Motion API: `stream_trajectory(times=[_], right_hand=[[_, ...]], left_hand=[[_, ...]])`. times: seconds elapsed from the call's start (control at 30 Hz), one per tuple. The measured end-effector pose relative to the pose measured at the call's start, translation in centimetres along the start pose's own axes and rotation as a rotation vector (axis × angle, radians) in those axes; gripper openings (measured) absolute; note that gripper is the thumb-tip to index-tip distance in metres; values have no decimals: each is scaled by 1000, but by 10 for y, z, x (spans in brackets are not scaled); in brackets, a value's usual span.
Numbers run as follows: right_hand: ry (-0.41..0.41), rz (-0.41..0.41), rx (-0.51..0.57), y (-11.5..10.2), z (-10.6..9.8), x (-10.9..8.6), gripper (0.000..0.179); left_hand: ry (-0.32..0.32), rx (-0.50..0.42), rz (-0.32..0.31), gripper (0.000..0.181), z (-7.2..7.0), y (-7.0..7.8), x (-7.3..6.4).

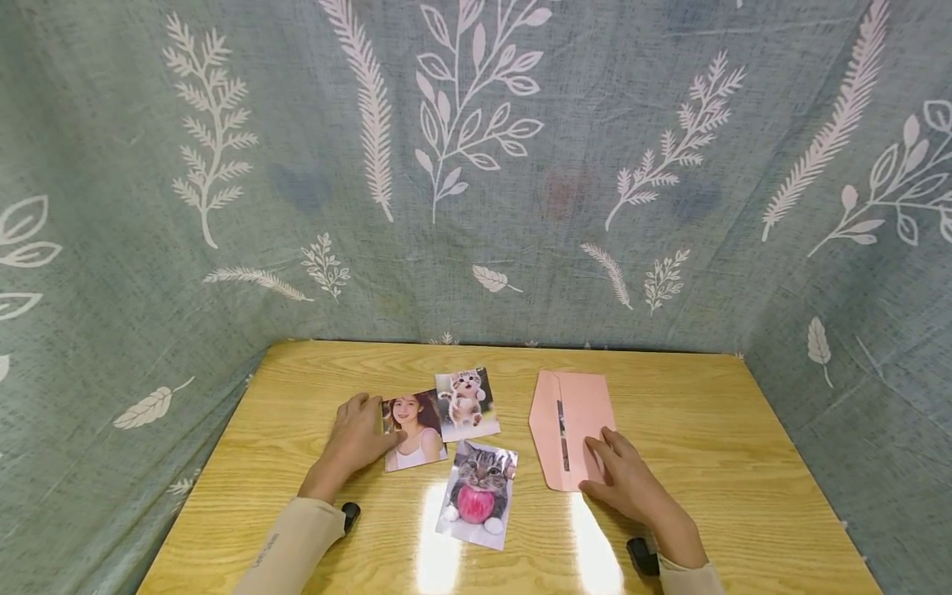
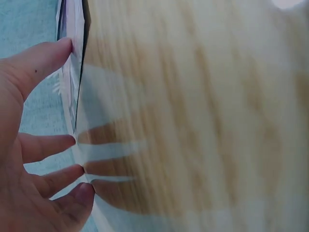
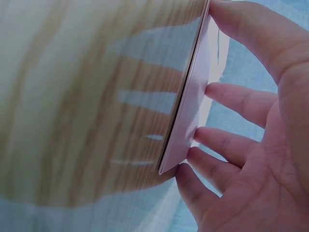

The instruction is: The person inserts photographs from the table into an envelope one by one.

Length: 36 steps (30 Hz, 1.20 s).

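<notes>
My left hand [image 1: 355, 434] lies at the left edge of a photo of a person in a white top [image 1: 427, 446]. In the left wrist view the thumb presses on the photo [image 2: 76, 72] while the other fingertips touch the table beside it. A kitten photo [image 1: 467, 405] partly overlaps behind it, and a photo of a cat with a pink apple [image 1: 476, 496] lies nearer me. My right hand [image 1: 625, 479] rests with spread fingers on the lower right of a pink envelope [image 1: 583, 397]. Through the envelope's opening shows a dark printed strip [image 1: 563, 438].
The wooden table [image 1: 706, 430] is glossy, with bright glare along its front. Patterned grey-green cloth [image 1: 476, 248] hangs behind it and at both sides. A small black device [image 1: 351, 516] sits at my left wrist, and another black device [image 1: 642, 556] at my right.
</notes>
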State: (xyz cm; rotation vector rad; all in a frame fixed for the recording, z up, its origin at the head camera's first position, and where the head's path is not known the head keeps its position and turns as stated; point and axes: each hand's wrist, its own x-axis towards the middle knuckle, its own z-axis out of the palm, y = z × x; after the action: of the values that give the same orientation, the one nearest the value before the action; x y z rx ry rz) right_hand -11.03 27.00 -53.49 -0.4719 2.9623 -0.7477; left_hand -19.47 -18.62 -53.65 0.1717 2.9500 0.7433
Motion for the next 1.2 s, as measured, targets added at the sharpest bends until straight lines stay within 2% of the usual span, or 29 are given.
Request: stream_trajectory(times=[0.23,0.43,0.93,1.1,1.2], right_hand=[[6,4,-5,0,2,0,71],[15,0,-17,0,3,1,71],[28,-18,-20,1,4,1,71],[37,-27,-20,0,4,1,71],[49,-38,-24,0,4,1,70]], left_hand=[[-27,13,-47,90,-3,1,4],[-39,2,-72,86,-5,2,7],[-57,-2,-80,79,-8,3,11],[-59,-30,-78,79,-8,4,10],[-62,-83,-91,79,-7,5,11]])
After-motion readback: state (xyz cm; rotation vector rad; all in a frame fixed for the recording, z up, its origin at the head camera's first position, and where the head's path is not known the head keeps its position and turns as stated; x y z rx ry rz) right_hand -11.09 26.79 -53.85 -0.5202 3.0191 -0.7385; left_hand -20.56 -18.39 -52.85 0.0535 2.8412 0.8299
